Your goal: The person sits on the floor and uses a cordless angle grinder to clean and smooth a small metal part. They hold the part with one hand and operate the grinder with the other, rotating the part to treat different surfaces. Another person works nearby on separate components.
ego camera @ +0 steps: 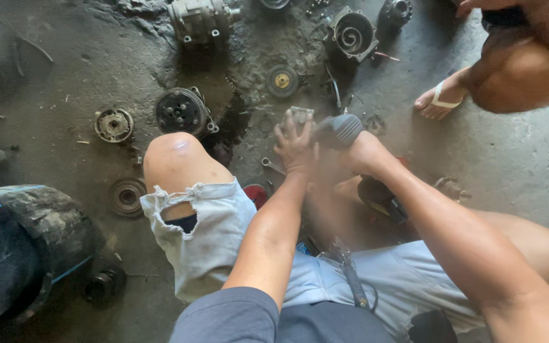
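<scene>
Beyond the left hand (pixel 295 147) a pulley (pixel 181 112) and a scroll housing (pixel 352 34) are scattered on the floor. A small metal part (pixel 300 115) is pinched in its fingers, and a grey power tool (pixel 339 130), seemingly a grinder, is gripped by the right hand (pixel 365 154) just beside it.

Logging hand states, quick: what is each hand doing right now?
Left hand: closed on a small grey metal part.
Right hand: closed around a dark grey power tool handle.

small grey metal part (pixel 300 116) | pinched upright over the floor | grey-nosed power tool (pixel 340 130) | touching it from the right
</scene>
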Demonstrator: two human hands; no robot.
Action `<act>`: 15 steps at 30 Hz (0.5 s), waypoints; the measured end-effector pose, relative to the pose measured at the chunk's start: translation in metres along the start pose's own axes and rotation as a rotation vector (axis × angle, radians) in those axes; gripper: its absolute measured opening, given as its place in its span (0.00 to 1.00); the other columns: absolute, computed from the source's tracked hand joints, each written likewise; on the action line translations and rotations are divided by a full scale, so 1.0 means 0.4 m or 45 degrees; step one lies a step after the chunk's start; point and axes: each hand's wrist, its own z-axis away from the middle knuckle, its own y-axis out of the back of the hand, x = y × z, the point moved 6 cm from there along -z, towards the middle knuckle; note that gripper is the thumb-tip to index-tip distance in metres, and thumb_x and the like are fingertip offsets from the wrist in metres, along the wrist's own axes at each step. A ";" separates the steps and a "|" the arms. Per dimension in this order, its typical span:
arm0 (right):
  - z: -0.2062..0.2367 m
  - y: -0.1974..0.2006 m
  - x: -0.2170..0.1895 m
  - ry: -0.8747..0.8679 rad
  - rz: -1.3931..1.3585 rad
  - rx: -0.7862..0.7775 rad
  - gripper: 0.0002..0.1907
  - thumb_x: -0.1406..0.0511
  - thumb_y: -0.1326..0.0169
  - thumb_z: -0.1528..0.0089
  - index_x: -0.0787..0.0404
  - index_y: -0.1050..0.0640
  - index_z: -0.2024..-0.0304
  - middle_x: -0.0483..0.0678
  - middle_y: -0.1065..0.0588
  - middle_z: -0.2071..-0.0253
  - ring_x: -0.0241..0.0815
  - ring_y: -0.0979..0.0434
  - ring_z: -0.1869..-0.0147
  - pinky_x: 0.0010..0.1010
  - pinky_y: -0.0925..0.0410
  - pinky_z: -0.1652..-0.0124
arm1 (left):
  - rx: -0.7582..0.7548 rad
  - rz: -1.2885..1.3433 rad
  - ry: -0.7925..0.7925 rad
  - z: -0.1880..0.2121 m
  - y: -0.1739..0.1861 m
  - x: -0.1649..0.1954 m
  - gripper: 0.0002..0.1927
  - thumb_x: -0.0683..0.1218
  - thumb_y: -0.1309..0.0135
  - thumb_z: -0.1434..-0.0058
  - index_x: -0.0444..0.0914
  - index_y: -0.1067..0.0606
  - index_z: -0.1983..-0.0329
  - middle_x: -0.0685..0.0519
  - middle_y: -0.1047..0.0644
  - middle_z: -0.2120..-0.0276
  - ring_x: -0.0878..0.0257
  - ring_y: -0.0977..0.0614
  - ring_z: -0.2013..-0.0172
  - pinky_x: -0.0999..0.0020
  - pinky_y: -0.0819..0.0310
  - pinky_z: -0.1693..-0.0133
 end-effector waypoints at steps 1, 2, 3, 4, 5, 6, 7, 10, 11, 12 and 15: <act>0.001 -0.001 0.021 -0.025 -0.103 -0.018 0.26 0.70 0.45 0.50 0.50 0.21 0.48 0.47 0.20 0.66 0.39 0.25 0.70 0.34 0.32 0.73 | -0.011 0.016 0.010 0.001 -0.005 0.003 0.47 0.52 0.31 0.54 0.64 0.37 0.29 0.50 0.50 0.24 0.35 0.43 0.31 0.32 0.36 0.44; -0.005 -0.001 0.040 -0.056 -0.039 -0.008 0.24 0.70 0.45 0.49 0.52 0.20 0.50 0.47 0.19 0.67 0.39 0.24 0.70 0.35 0.31 0.72 | -0.015 0.035 0.012 0.004 -0.007 0.004 0.46 0.53 0.31 0.54 0.64 0.36 0.30 0.51 0.50 0.24 0.35 0.44 0.31 0.32 0.37 0.43; -0.014 -0.001 0.058 -0.089 0.026 0.003 0.22 0.70 0.45 0.48 0.54 0.19 0.51 0.48 0.19 0.68 0.40 0.23 0.70 0.35 0.31 0.71 | -0.020 0.055 0.013 0.005 -0.012 0.006 0.45 0.53 0.31 0.54 0.64 0.34 0.31 0.51 0.50 0.24 0.35 0.44 0.30 0.31 0.38 0.42; -0.026 0.006 0.071 -0.116 0.093 0.021 0.19 0.70 0.45 0.48 0.56 0.18 0.53 0.48 0.19 0.69 0.40 0.22 0.70 0.35 0.30 0.71 | -0.018 0.076 0.010 -0.002 -0.015 0.010 0.44 0.53 0.31 0.54 0.65 0.33 0.31 0.52 0.50 0.24 0.35 0.45 0.30 0.31 0.40 0.41; -0.037 0.015 0.076 -0.087 0.045 0.027 0.18 0.70 0.44 0.48 0.58 0.17 0.55 0.48 0.20 0.69 0.39 0.22 0.70 0.35 0.30 0.71 | 0.019 0.096 -0.003 -0.013 -0.012 0.018 0.42 0.54 0.31 0.54 0.65 0.32 0.34 0.53 0.50 0.24 0.36 0.45 0.29 0.32 0.40 0.40; -0.039 0.016 0.082 -0.062 -0.005 0.028 0.16 0.69 0.43 0.48 0.59 0.17 0.56 0.47 0.20 0.70 0.39 0.23 0.70 0.35 0.30 0.71 | 0.050 0.114 -0.013 -0.012 -0.013 0.019 0.39 0.55 0.31 0.53 0.65 0.30 0.36 0.54 0.49 0.24 0.37 0.45 0.29 0.32 0.41 0.38; -0.031 0.013 0.090 -0.046 -0.058 0.024 0.15 0.68 0.42 0.47 0.60 0.17 0.57 0.46 0.21 0.70 0.38 0.24 0.70 0.34 0.30 0.71 | 0.071 0.130 -0.021 0.001 -0.016 0.013 0.37 0.56 0.31 0.53 0.66 0.28 0.38 0.54 0.49 0.24 0.37 0.46 0.28 0.33 0.42 0.37; -0.014 0.027 0.097 -0.068 0.202 -0.002 0.13 0.60 0.37 0.42 0.62 0.17 0.60 0.46 0.21 0.72 0.39 0.24 0.71 0.33 0.31 0.70 | 0.041 0.183 -0.001 0.008 -0.031 0.000 0.32 0.58 0.32 0.54 0.67 0.24 0.42 0.58 0.48 0.24 0.40 0.45 0.28 0.32 0.46 0.36; -0.004 0.044 0.094 -0.101 0.121 0.015 0.11 0.62 0.38 0.44 0.61 0.17 0.60 0.47 0.22 0.73 0.39 0.25 0.73 0.34 0.32 0.72 | 0.068 0.192 -0.015 -0.002 -0.027 0.000 0.30 0.59 0.32 0.53 0.67 0.23 0.44 0.58 0.48 0.24 0.40 0.45 0.28 0.31 0.48 0.36; 0.020 0.054 0.097 -0.135 0.034 0.022 0.11 0.64 0.39 0.45 0.60 0.17 0.61 0.47 0.23 0.74 0.39 0.26 0.75 0.34 0.32 0.74 | 0.090 0.194 -0.024 -0.002 -0.024 -0.008 0.27 0.59 0.32 0.52 0.67 0.22 0.46 0.58 0.48 0.25 0.40 0.45 0.28 0.29 0.50 0.35; 0.077 0.084 0.119 -0.286 -0.098 0.051 0.09 0.67 0.38 0.47 0.63 0.18 0.64 0.48 0.25 0.76 0.40 0.29 0.78 0.35 0.36 0.77 | 0.072 0.217 -0.031 0.019 -0.034 -0.005 0.20 0.59 0.34 0.49 0.67 0.20 0.51 0.59 0.47 0.25 0.40 0.47 0.28 0.26 0.54 0.35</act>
